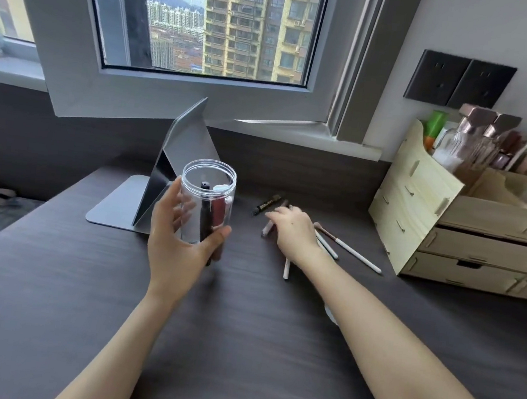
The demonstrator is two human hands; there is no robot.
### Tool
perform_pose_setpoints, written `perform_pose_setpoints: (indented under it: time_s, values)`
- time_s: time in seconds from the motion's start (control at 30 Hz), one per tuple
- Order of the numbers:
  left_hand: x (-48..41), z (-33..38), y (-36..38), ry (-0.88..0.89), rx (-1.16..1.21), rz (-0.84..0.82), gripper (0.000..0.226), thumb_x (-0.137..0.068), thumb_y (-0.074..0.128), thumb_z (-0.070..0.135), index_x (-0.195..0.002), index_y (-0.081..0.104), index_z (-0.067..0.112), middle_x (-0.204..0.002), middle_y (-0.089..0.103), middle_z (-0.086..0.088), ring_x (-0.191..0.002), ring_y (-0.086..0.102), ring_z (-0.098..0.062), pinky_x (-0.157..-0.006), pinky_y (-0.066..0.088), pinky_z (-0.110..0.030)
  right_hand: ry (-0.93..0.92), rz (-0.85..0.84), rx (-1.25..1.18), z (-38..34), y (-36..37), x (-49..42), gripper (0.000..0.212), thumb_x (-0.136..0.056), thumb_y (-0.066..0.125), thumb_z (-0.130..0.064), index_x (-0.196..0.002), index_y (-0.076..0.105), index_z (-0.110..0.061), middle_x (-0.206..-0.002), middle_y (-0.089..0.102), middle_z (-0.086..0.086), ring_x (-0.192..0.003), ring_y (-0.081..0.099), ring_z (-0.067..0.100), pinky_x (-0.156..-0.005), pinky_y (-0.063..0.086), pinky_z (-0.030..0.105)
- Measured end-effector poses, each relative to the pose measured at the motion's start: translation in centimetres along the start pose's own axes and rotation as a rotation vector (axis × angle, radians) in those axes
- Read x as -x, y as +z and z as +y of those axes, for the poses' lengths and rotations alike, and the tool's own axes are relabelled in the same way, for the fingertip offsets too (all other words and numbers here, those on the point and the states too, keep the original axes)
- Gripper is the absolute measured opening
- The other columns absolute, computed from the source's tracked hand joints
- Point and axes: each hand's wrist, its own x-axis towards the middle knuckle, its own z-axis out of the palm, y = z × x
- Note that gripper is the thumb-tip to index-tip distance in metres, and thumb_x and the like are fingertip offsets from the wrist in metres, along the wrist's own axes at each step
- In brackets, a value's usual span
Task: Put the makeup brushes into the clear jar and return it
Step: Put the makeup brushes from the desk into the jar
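Clear jar [206,206]: upright, mouth open toward the ceiling, long axis vertical, held above the dark wood-grain desk [240,343]. I see my left hand [180,239] wrapped around its lower half, thumb on the near wall, fingers behind. Inside it stand a black stick and a dark red one, upright. To its right, my right hand [294,232] lies palm down over the loose makeup brushes [348,248], fingers bent on one pale handle; grip not resolvable. Two white-handled brushes run diagonally, bristles toward the window. A dark pencil [267,204] lies beyond. Behind the jar: folding mirror [174,170]. Far right: wooden organizer [448,218].
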Motion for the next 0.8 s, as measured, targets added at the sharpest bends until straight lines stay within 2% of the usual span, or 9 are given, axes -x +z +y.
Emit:
perform_pose_setpoints:
  time_s: [0.1, 0.2, 0.27, 0.4, 0.47, 0.53, 0.6, 0.7, 0.8]
  values:
    - [0.0, -0.2, 0.1, -0.008, -0.019, 0.008, 0.091, -0.059, 0.086, 0.006, -0.137, 0.041, 0.018, -0.125, 0.052, 0.0, -0.116, 0.053, -0.014, -0.098, 0.041, -0.019, -0.18, -0.071, 0.332, -0.5, 1.7, -1.7, 0.028, -0.09, 0.044, -0.015, -0.107, 0.066, -0.012, -0.112, 0.067, 0.007, -0.109, 0.056, 0.03, -0.086, 0.043, 0.036]
    - [0.0, 0.0, 0.1, 0.009, -0.034, -0.007, 0.091, -0.059, 0.087, 0.011, -0.137, 0.041, 0.02, -0.127, 0.053, -0.002, -0.117, 0.052, -0.013, -0.1, 0.043, -0.026, -0.276, -0.041, 0.595, -1.1, 1.9, -2.8, 0.008, -0.069, 0.066, -0.026, -0.071, 0.073, -0.022, -0.072, 0.074, -0.006, -0.074, 0.068, 0.012, -0.061, 0.048, 0.02]
    - [0.0, 0.1, 0.1, 0.034, -0.046, -0.016, 0.089, -0.059, 0.084, 0.019, -0.136, 0.041, 0.022, -0.127, 0.052, 0.002, -0.117, 0.051, -0.007, -0.099, 0.041, -0.021, -0.386, 0.063, 0.536, -0.7, 1.7, -3.1, 0.013, -0.06, 0.074, -0.03, -0.055, 0.066, -0.022, -0.052, 0.067, -0.005, -0.053, 0.064, 0.014, -0.056, 0.051, 0.02]
    - [0.2, 0.3, 0.1, 0.057, -0.066, -0.03, 0.088, -0.059, 0.083, 0.022, -0.134, 0.039, 0.03, -0.123, 0.049, 0.01, -0.115, 0.049, 0.001, -0.101, 0.042, -0.025, -0.29, 0.38, 0.227, -0.7, -0.7, -2.4, 0.034, -0.091, 0.032, -0.015, -0.077, 0.062, -0.01, -0.059, 0.064, 0.006, -0.051, 0.063, 0.025, -0.073, 0.059, 0.038]
    - [0.3, 0.4, 0.1, 0.064, -0.073, -0.041, 0.088, -0.059, 0.085, 0.018, -0.133, 0.04, 0.032, -0.122, 0.05, 0.012, -0.114, 0.05, 0.002, -0.101, 0.043, -0.032, -0.099, 0.614, -0.093, -0.8, -2.9, -1.2, 0.027, -0.096, 0.035, -0.015, -0.097, 0.06, -0.004, -0.071, 0.065, 0.009, -0.058, 0.062, 0.027, -0.062, 0.053, 0.032]
    - [0.4, 0.6, 0.1, 0.1, -0.1, -0.058, 0.087, -0.059, 0.083, 0.021, -0.132, 0.04, 0.035, -0.12, 0.048, 0.016, -0.111, 0.048, 0.006, -0.099, 0.043, -0.027, 0.072, 0.61, -0.574, -1.0, -6.0, 1.0, 0.03, -0.097, 0.044, -0.023, -0.115, 0.058, -0.005, -0.078, 0.065, -0.007, -0.062, 0.057, 0.01, -0.06, 0.046, 0.028]
    - [0.6, 0.8, 0.2, 0.154, -0.141, -0.076, 0.085, -0.059, 0.081, 0.022, -0.131, 0.039, 0.034, -0.118, 0.046, 0.019, -0.108, 0.047, 0.009, -0.095, 0.039, -0.016, 0.072, 0.519, -0.903, -1.4, -9.1, 3.6, 0.033, -0.096, 0.048, -0.023, -0.125, 0.059, -0.01, -0.068, 0.055, -0.026, -0.057, 0.053, -0.008, -0.057, 0.04, 0.01]
    - [0.9, 1.1, 0.3, 0.262, -0.257, -0.129, 0.084, -0.058, 0.08, 0.021, -0.131, 0.04, 0.028, -0.115, 0.049, 0.011, -0.104, 0.047, 0.004, -0.088, 0.035, -0.006, -0.068, 0.391, -0.729, -2.0, -12.3, 7.2, 0.029, -0.091, 0.057, -0.025, -0.117, 0.066, -0.016, -0.079, 0.065, -0.025, -0.061, 0.057, -0.011, -0.057, 0.039, 0.003]
    - [1.2, 1.3, 0.4, 0.408, -0.356, -0.199, 0.079, -0.062, 0.08, 0.022, -0.131, 0.042, 0.023, -0.121, 0.048, 0.007, -0.107, 0.048, -0.001, -0.086, 0.039, -0.009, -0.223, 0.204, -0.236, -2.0, -13.8, 9.7, 0.028, -0.092, 0.053, -0.021, -0.117, 0.065, -0.025, -0.08, 0.064, -0.005, -0.068, 0.056, 0.007, -0.061, 0.043, 0.018]
